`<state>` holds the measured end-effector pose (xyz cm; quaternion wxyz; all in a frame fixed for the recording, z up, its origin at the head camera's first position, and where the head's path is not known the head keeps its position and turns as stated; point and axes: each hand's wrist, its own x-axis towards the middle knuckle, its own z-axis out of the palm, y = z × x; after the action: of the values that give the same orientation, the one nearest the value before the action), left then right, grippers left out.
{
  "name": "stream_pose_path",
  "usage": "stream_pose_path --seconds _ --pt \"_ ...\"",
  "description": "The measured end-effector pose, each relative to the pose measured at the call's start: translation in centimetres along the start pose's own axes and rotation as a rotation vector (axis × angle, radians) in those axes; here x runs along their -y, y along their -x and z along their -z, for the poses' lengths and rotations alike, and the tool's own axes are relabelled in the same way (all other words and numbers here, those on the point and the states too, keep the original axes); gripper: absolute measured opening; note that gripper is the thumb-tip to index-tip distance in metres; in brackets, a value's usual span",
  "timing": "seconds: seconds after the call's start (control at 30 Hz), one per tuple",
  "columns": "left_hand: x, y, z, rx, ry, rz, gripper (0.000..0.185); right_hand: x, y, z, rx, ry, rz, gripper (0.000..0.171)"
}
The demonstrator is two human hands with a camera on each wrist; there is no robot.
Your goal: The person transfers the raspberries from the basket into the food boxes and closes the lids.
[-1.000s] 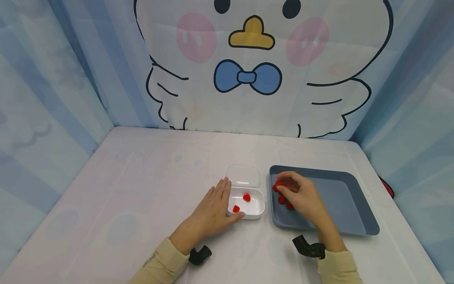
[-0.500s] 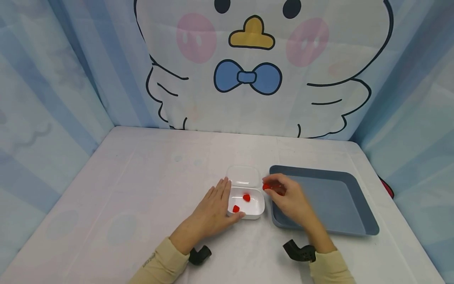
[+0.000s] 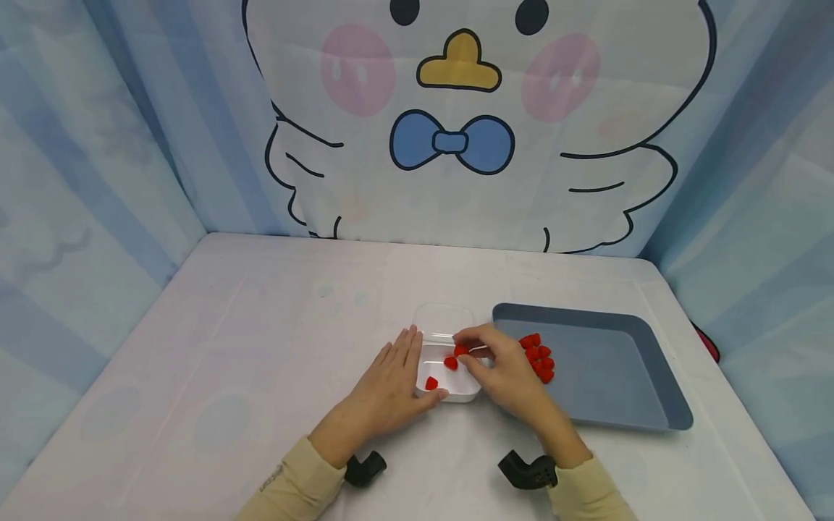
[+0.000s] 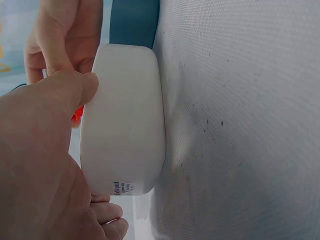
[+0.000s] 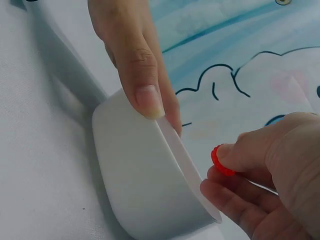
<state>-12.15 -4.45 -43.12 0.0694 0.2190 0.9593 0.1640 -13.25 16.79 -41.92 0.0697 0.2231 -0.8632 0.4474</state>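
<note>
A small white box [image 3: 465, 393] with a clear lid folded back stands on the table, two red pieces [image 3: 432, 383] lying in it. Along its left side lie the straight fingers of my left hand [image 3: 374, 394]; the thumb [image 4: 85, 89] rests at the front rim. Over the box's right part, my right hand [image 3: 511, 373] pinches another red piece [image 5: 223, 161] between thumb and fingers. This piece is small and bumpy-edged, rather like a raspberry. The box wall hides its inside in both wrist views.
A blue-grey tray [image 3: 619, 369] sits right of the box, with several red pieces [image 3: 538, 354] clustered near its left side. Printed curtains [image 3: 456, 202] stand behind and at both sides of the table [image 3: 260, 325].
My right hand has moved left from the tray to above the box, carrying one red piece. The cluster in the tray now shows uncovered. My left hand has stayed at the box.
</note>
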Motion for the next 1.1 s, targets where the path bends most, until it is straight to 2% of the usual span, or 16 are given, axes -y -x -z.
stream_pose_path --seconds 0.37,0.57,0.9,1.1 --pt "0.1 0.1 0.1 -0.003 0.010 -0.005 0.099 0.2 -0.1 -1.8 0.038 0.037 0.082 0.030" --pt "0.1 0.2 0.1 -0.013 0.012 -0.008 0.099 0.4 -0.2 -2.5 0.034 0.145 0.124 0.029" --pt "0.1 0.2 0.1 -0.018 0.008 -0.017 0.098 1.0 -0.2 -2.9 0.064 0.225 0.087 0.029" --pt "0.1 0.2 0.0 -0.017 0.015 -0.020 0.100 0.8 0.0 -3.0 0.066 0.216 0.079 0.028"
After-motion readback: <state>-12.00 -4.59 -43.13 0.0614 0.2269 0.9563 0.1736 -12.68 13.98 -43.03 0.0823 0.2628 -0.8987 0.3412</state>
